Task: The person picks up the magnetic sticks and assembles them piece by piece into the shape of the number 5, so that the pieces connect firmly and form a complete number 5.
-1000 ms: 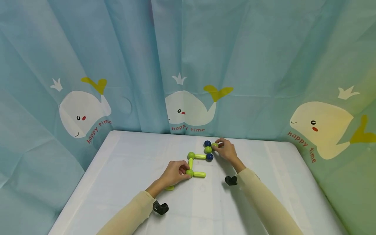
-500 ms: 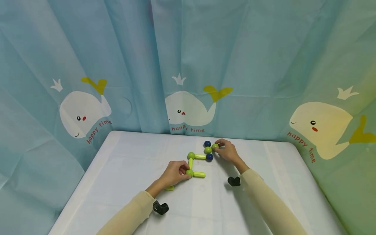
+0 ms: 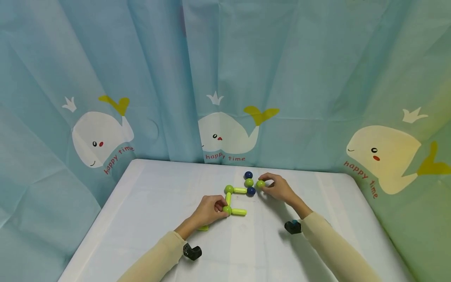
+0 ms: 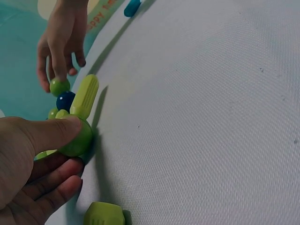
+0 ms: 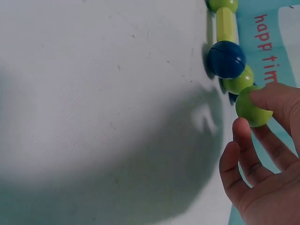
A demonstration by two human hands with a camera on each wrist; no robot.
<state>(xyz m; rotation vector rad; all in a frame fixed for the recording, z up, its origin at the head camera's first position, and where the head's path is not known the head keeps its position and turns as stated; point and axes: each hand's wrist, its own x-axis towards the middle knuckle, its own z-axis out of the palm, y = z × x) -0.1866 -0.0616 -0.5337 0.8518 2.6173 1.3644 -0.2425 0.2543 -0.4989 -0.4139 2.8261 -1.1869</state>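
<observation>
My left hand (image 3: 208, 212) pinches a green ball (image 4: 77, 140) at the near corner of a linked shape. From that ball one yellow-green rod (image 3: 239, 212) points right and another rod (image 3: 228, 199) runs back to a second green ball (image 3: 229, 189). A third rod (image 3: 240, 190) joins that ball to a dark blue ball (image 3: 251, 191). Behind the blue ball sit a green ball (image 3: 249, 182) and another dark blue ball (image 3: 248, 175). My right hand (image 3: 280, 188) pinches a separate green ball (image 5: 253, 107) between thumb and fingers, just right of this row.
Part of a yellow-green piece (image 3: 203, 228) shows beside the left wrist. The white table (image 3: 158, 188) ends at a blue curtain (image 3: 303, 141) with whale prints. Black devices are strapped at both wrists.
My right hand has drawn its green ball toward the right and nearer, and a gap now shows between it and the row of balls. The left hand stays at its corner ball.
</observation>
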